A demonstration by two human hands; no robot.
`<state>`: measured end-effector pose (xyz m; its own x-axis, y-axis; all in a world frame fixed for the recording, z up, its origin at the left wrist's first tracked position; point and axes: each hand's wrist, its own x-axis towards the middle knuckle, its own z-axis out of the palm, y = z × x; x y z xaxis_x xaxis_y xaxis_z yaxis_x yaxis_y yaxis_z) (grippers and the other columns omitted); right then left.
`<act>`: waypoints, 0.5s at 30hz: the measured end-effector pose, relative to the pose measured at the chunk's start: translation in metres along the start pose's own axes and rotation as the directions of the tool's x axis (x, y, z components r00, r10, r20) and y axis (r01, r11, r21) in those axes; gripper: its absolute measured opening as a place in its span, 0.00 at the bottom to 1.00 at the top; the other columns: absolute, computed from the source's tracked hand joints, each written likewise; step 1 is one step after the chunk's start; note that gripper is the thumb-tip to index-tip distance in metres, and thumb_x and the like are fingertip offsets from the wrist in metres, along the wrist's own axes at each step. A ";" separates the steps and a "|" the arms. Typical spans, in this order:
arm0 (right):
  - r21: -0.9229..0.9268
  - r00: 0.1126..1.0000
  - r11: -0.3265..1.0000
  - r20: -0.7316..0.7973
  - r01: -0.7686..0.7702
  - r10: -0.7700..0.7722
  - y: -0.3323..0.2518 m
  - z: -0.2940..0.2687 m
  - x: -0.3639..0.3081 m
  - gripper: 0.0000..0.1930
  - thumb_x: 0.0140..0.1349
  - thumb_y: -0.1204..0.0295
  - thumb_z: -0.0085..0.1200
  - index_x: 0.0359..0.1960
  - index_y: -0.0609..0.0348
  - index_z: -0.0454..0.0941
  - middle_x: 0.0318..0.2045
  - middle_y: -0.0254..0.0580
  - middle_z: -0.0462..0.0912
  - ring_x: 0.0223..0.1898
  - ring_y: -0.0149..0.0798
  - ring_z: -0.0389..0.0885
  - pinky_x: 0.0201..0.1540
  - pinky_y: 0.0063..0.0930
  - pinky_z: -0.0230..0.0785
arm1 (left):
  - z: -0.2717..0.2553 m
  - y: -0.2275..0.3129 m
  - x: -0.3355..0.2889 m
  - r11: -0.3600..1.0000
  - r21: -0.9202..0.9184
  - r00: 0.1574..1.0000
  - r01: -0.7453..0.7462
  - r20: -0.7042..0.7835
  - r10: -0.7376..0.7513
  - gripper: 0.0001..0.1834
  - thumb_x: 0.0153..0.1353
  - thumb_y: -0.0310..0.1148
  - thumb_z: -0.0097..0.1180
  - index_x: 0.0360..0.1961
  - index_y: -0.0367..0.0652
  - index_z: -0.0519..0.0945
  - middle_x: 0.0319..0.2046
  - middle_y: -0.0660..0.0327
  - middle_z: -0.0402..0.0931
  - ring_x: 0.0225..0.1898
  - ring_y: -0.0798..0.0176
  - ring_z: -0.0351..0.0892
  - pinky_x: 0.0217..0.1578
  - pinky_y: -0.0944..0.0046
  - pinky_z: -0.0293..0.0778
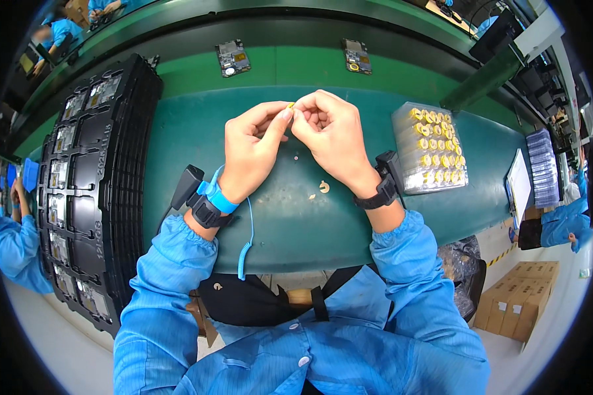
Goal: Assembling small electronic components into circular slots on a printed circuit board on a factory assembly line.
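Observation:
My left hand (pixel 254 146) and my right hand (pixel 329 133) meet over the middle of the green table, fingertips pinched together. Between them is a small yellow piece (pixel 291 105), mostly covered by the fingers; it resembles the round yellow parts in the tray. Below the hands, a pale notched disc (pixel 324 187) lies on the table mat (pixel 277 224), with a smaller scrap (pixel 311 197) beside it. To the right stands a stack of clear plastic trays (pixel 435 181) holding rows of round yellow-and-white parts (pixel 435 145). A blue coiled-cord wrist strap (pixel 216 191) circles my left wrist.
Black stacked trays (pixel 95 148) with circuit boards fill the left side. Two circuit boards (pixel 234 58) (pixel 356 56) lie on the green strip beyond the table. At the right are a clipboard (pixel 519 184), more clear trays (pixel 541 168) and cardboard boxes (pixel 517 296). Other people work around.

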<state>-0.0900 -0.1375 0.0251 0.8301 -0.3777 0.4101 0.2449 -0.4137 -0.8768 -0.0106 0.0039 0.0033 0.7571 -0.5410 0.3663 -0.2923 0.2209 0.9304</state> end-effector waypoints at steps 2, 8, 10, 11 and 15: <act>0.055 1.000 0.998 0.009 -0.022 0.021 0.001 0.001 0.000 0.05 0.61 0.76 0.63 0.33 0.68 0.81 0.27 0.34 0.80 0.26 0.22 0.73 0.28 0.20 0.68 | -0.004 0.001 0.002 1.000 -0.010 1.000 -0.002 0.026 0.002 0.11 0.73 0.28 0.57 0.47 0.30 0.84 0.40 0.56 0.86 0.37 0.68 0.84 0.35 0.69 0.80; 0.004 0.984 0.992 0.133 -0.124 0.123 -0.004 -0.020 0.006 0.07 0.63 0.74 0.63 0.31 0.66 0.83 0.21 0.30 0.80 0.23 0.19 0.73 0.26 0.19 0.65 | -0.019 0.001 0.016 0.966 -0.210 0.979 0.151 -0.103 -0.176 0.12 0.75 0.30 0.55 0.47 0.31 0.82 0.41 0.52 0.86 0.39 0.60 0.89 0.35 0.67 0.81; -0.254 0.963 0.956 0.189 -0.144 0.195 -0.006 -0.028 0.011 0.09 0.64 0.71 0.63 0.32 0.65 0.84 0.18 0.32 0.78 0.20 0.21 0.72 0.25 0.21 0.64 | -0.016 -0.004 0.017 0.983 -0.148 0.987 0.107 -0.106 -0.123 0.12 0.74 0.31 0.56 0.48 0.32 0.84 0.41 0.53 0.86 0.39 0.62 0.88 0.34 0.68 0.80; -0.280 0.982 0.955 0.128 -0.097 0.138 -0.004 -0.026 0.013 0.09 0.64 0.69 0.64 0.33 0.65 0.85 0.19 0.34 0.79 0.20 0.22 0.72 0.24 0.22 0.63 | -0.013 -0.005 0.016 0.991 -0.112 0.994 0.068 -0.076 -0.077 0.11 0.73 0.31 0.57 0.47 0.32 0.84 0.40 0.55 0.87 0.38 0.63 0.88 0.34 0.69 0.80; -0.125 0.998 0.992 0.068 0.026 -0.017 -0.003 -0.015 0.009 0.08 0.64 0.71 0.64 0.37 0.65 0.86 0.25 0.38 0.82 0.20 0.25 0.74 0.24 0.25 0.65 | -0.012 -0.005 0.013 0.996 -0.067 0.998 0.057 0.022 -0.056 0.11 0.71 0.31 0.60 0.47 0.33 0.86 0.39 0.58 0.87 0.37 0.66 0.87 0.33 0.70 0.80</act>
<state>-0.0911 -0.1523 0.0356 0.8580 -0.3130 0.4073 0.2016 -0.5240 -0.8275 0.0077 0.0056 0.0031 0.7591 -0.5702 0.3141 -0.2088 0.2437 0.9471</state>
